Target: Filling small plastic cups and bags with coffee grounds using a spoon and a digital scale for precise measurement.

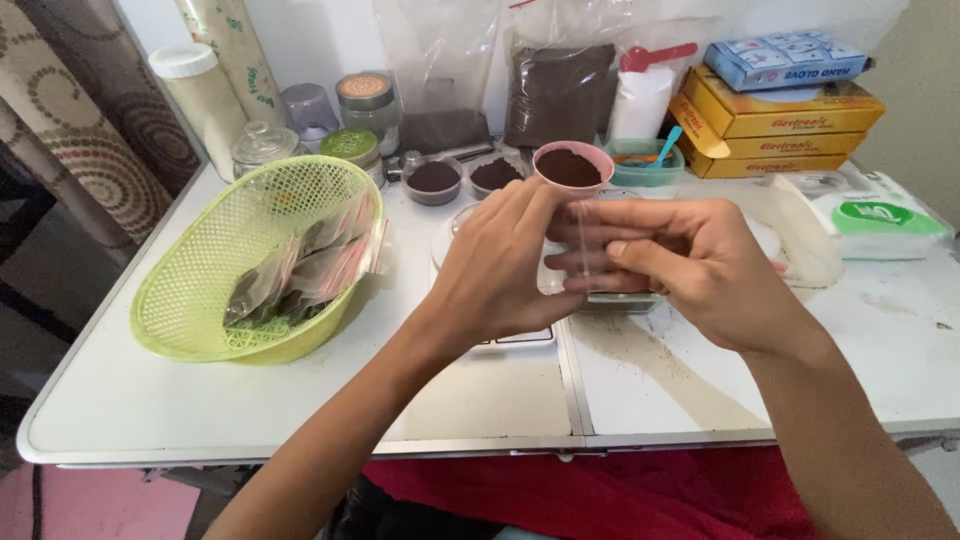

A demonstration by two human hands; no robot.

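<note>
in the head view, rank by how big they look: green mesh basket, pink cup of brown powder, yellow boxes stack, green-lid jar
1. green mesh basket, though nearest the camera
2. yellow boxes stack
3. pink cup
4. green-lid jar, close to the cup, so unsure

Green basket [215, 290] blocks left; jars [367, 100] and boxes [775, 125] crowd behind.

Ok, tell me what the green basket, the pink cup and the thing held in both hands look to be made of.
Green basket: moulded plastic, matte, judging by its even lattice mesh.
Pink cup: probably plastic, smooth and opaque, filled with brown powder.
Between the left hand and right hand, a small clear pouch: apparently thin glossy plastic film, since the fingers show through it.
</note>
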